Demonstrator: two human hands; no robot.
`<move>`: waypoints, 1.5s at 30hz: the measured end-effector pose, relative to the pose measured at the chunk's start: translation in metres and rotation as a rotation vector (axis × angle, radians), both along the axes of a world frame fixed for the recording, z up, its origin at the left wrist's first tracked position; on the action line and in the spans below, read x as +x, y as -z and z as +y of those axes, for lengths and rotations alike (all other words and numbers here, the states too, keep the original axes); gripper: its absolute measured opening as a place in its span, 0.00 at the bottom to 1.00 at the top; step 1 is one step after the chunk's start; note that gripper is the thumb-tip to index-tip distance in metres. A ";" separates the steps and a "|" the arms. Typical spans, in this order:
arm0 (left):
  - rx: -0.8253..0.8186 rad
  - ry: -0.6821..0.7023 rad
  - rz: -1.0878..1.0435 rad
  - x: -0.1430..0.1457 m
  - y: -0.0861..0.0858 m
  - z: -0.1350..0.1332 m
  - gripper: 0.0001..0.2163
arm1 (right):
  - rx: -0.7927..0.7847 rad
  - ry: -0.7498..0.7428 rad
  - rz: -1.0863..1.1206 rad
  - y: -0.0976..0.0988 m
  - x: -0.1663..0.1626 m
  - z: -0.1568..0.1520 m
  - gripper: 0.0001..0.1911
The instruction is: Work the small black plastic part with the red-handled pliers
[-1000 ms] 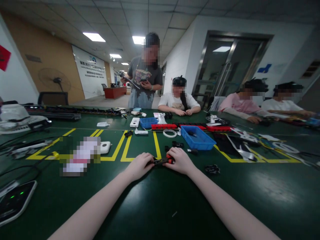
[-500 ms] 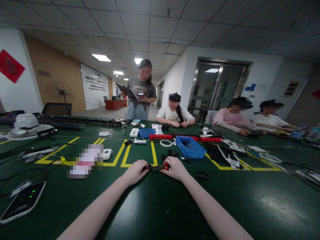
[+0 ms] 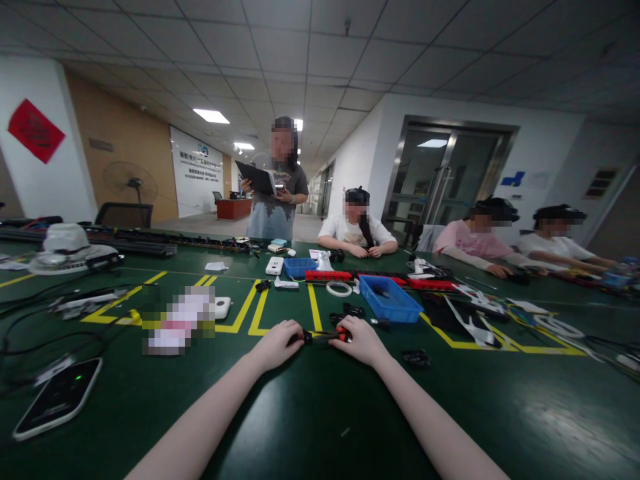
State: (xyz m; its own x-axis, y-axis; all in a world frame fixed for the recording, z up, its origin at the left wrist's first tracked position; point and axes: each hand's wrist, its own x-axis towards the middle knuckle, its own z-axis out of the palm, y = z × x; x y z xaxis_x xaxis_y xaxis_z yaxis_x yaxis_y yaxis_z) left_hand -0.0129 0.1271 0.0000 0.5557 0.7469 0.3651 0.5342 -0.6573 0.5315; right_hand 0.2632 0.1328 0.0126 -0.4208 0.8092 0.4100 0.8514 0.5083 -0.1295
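Both my hands rest on the green table [image 3: 320,413], closed round a small tool with red and black handles [image 3: 325,335] that lies between them. My left hand [image 3: 277,343] grips its dark left end; what that end pinches is too small to make out. My right hand [image 3: 361,340] wraps the red-handled right end. Just beyond the hands lie small black parts [image 3: 350,311] on the yellow floor-tape lines [image 3: 314,308].
A blue bin [image 3: 389,299], a white tape ring [image 3: 339,289] and red strips [image 3: 327,275] lie further back. A phone [image 3: 57,399] sits at the near left, cables at both sides. Across the table sit three people; another stands holding a tablet.
The view has tilted up and showed more ceiling. My hands stayed together on the tool. The standing person raised the tablet.
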 end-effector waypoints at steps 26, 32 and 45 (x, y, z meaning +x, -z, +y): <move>-0.098 -0.315 -0.203 -0.001 0.018 0.004 0.08 | 0.004 0.100 -0.011 -0.006 -0.002 -0.001 0.17; -0.098 -0.296 -0.148 -0.002 0.011 -0.002 0.09 | 0.046 0.099 -0.016 -0.004 -0.002 0.000 0.17; -0.041 -0.137 -0.037 0.009 -0.003 -0.021 0.07 | 0.141 -0.107 -0.112 -0.003 -0.003 -0.011 0.17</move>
State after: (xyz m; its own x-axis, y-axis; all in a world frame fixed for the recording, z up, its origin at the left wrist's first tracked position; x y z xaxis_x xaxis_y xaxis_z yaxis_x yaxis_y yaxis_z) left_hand -0.0043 0.1059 0.0027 0.4347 0.8293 0.3513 0.5968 -0.5573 0.5772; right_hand 0.2605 0.1219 0.0158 -0.5504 0.6955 0.4619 0.7967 0.6030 0.0413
